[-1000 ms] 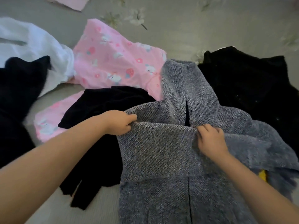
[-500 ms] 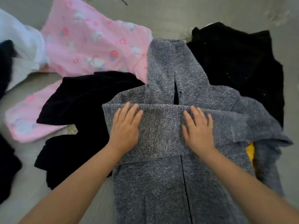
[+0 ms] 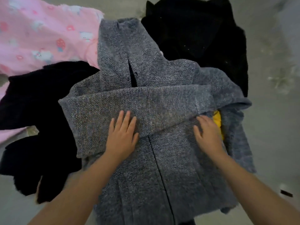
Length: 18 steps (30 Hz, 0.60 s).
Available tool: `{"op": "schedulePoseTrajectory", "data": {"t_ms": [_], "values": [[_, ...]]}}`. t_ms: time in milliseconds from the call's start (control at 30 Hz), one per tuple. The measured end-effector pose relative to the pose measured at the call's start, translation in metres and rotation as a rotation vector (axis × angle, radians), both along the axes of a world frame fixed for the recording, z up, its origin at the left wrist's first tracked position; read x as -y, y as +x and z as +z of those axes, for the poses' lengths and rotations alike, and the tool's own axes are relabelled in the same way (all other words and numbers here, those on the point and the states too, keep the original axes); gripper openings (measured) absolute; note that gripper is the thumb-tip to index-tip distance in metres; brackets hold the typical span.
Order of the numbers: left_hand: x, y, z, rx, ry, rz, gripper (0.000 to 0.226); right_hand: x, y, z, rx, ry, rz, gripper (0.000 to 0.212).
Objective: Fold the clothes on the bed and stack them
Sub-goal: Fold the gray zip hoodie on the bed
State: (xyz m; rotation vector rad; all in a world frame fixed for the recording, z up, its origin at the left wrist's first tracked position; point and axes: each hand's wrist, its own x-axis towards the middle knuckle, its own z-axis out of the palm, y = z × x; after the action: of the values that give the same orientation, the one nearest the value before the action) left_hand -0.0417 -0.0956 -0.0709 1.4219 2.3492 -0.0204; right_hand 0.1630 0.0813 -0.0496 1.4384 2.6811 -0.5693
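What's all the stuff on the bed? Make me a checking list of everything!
Surface: grey-green bed sheet with a faint flower print.
Job's things: grey knit cardigan lying flat, one sleeve folded across its chest.
Clutter: pink printed garment upper left; black garment at left; another black garment upper right; something yellow peeking from under the cardigan; small dark object at right, too small to identify.
Grippers: left hand flat on the folded sleeve; right hand on the cardigan, fingers relaxed.
Cables: nothing seen.
Surroundings: nothing seen beyond the bed.
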Motion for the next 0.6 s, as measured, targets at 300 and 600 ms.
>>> {"op": "schedulePoseTrajectory", "data": {"t_ms": [300, 600], "values": [[-0.094, 0.103, -0.021, 0.018, -0.158, -0.057, 0.061, -0.085, 0.126, -0.017, 0.025, -0.277, -0.547, 0.058], [-0.143, 0.136, -0.002, -0.052, -0.319, 0.120, 0.058, -0.147, 0.144, -0.014, -0.390, -0.406, -0.883, 0.023]]}}
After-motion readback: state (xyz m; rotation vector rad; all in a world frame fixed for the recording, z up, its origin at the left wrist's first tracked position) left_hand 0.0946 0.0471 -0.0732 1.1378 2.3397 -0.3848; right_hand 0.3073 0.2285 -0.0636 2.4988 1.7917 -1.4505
